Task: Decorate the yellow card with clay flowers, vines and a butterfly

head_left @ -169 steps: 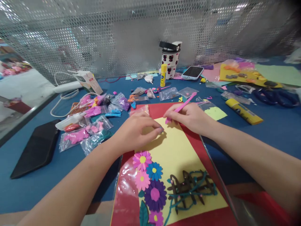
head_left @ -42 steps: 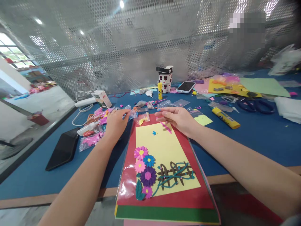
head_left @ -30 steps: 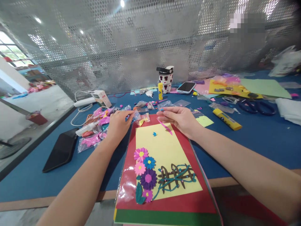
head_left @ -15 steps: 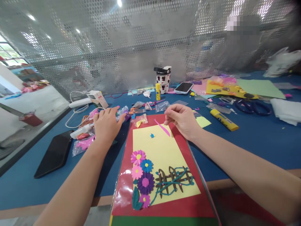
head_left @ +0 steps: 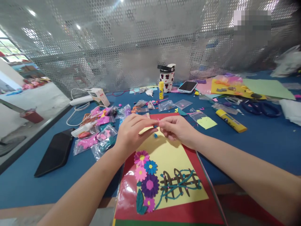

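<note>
My left hand and my right hand meet fingertip to fingertip over the top of a pale yellow sheet. A tiny blue clay piece shows between the left thumb and fingers. The right thumb and forefinger are pinched against the left fingertips; what they grip is hidden. Just below, a small blue clay bird shape lies on the sheet. Only a pink tip of the modelling tool peeks out behind the fingers. Clay flowers and a brown clay fence with teal vines decorate the lower sheet.
The sheet lies on a red backing. Bags of coloured clay and a black tablet are at left. Behind stand a glue stick and a patterned cup. A yellow glue tube and dark-handled scissors lie right.
My left hand has come from the clay bags to the sheet, and my right hand has shifted slightly down to meet it. The pink tool is now mostly covered by my hands.
</note>
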A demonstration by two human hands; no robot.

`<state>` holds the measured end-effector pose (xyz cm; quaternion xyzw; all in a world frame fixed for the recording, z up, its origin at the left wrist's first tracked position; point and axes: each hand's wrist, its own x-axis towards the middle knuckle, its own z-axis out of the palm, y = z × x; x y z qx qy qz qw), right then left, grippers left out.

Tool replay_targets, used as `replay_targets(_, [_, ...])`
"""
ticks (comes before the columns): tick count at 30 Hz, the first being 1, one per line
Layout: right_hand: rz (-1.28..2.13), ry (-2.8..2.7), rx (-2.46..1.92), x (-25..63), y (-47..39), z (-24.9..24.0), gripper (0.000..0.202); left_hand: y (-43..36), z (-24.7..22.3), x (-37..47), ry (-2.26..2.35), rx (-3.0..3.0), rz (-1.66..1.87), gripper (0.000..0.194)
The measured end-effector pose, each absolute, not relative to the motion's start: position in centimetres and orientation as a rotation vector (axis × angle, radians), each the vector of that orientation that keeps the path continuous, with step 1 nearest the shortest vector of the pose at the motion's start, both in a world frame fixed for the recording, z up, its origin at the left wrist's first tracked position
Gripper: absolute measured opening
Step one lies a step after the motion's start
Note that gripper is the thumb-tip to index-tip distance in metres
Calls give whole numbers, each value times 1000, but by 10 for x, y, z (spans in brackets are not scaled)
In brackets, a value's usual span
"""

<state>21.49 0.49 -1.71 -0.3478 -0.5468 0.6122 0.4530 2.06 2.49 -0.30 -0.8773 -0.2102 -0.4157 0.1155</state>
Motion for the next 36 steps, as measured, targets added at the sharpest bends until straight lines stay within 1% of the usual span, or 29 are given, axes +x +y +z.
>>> replay_targets(3, [1601,-1321,-829,216,5,-17,44,27,-3,19,-628,-2540,-1288,12])
replay_targets(7, [1657,-1312,-805,218,3,-14,49,30,-5,18,-656,-2512,-1404,9])
replay_targets(10, [1679,-1340,-772,219,2,-13,47,33,-7,17,-653,-2480,-1412,8])
replay_targets(14, [1663,-1443,-720,219,0,-14,42,36,-8,14,-581,-2435,-1291,14])
replay_targets(17, [1701,-1485,-683,219,-2,-14,44,37,-8,13,-604,-2446,-1245,15])
replay_targets(19, [1696,-1482,-703,219,0,-14,45,36,-6,14,-685,-2489,-1285,13])
replay_targets(22, [1485,-1450,-851,219,5,-15,42,32,-3,17,-939,-2624,-1493,10])
replay_targets(25, [1044,-1549,-947,221,8,-19,40,28,-1,22,-1242,-2771,-1715,10])
replay_targets(27, [747,-1691,-911,221,7,-22,38,26,-1,25,-1373,-2914,-1778,11])
replay_targets(30, [411,-1850,-777,220,3,-25,27,22,-2,29,-1479,-3153,-1841,13])
replay_targets(32, [280,-1889,-706,219,1,-26,22,19,-2,31,-1550,-3242,-1893,15])
replay_targets(36, [194,-1893,-651,219,0,-26,20,15,0,30,-1694,-3285,-1907,19])
